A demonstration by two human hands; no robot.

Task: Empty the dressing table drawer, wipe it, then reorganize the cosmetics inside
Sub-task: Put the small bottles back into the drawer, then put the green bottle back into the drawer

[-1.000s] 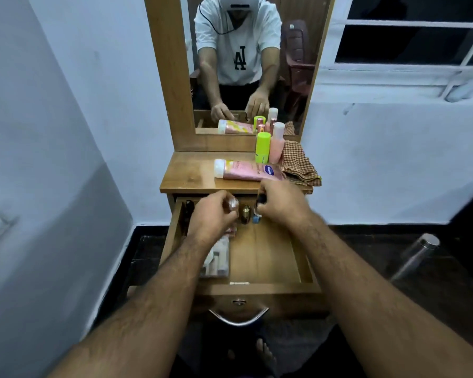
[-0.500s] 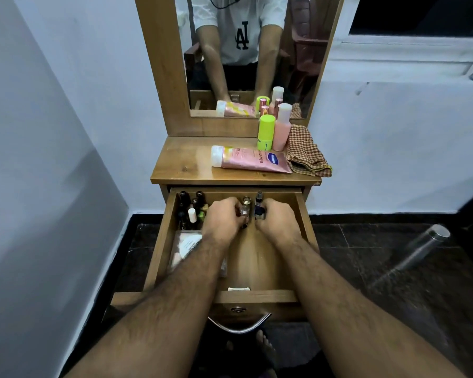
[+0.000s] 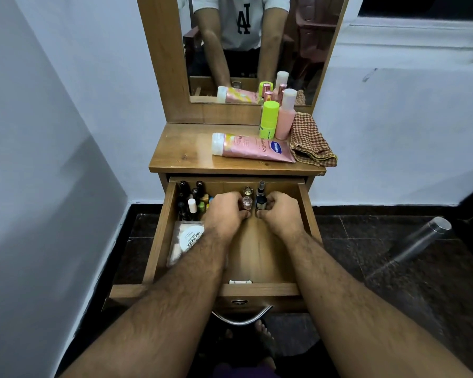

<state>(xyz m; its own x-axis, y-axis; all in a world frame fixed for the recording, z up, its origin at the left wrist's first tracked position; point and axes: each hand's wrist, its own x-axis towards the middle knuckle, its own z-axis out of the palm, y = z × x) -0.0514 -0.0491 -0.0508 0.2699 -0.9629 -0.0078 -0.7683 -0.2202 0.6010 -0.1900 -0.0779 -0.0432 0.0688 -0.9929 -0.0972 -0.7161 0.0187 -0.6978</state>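
Note:
The wooden drawer point(image 3: 303, 203) of the dressing table stands pulled out. Inside it my left hand point(image 3: 225, 211) curls round a small clear bottle with a pinkish cap point(image 3: 247, 202). My right hand point(image 3: 280, 212) pinches a dark spray bottle point(image 3: 260, 199) right beside it. A gold-capped bottle point(image 3: 247, 191) stands just behind these two. Several dark nail polish bottles point(image 3: 189, 197) cluster in the drawer's back left corner. A clear packet labelled nail polish point(image 3: 187, 238) lies front left, partly under my left forearm.
On the tabletop point(image 3: 180, 151) lie a pink tube point(image 3: 253, 148), a green-capped bottle point(image 3: 269, 118), a pink bottle point(image 3: 286, 117) and a folded checked cloth point(image 3: 309, 140). A mirror point(image 3: 254, 45) rises behind. A steel bottle point(image 3: 421, 238) lies on the dark floor at right.
Both hands have come down from above the drawer's rear edge into the drawer and set the two small bottles upright on its floor. The camera has tilted downward.

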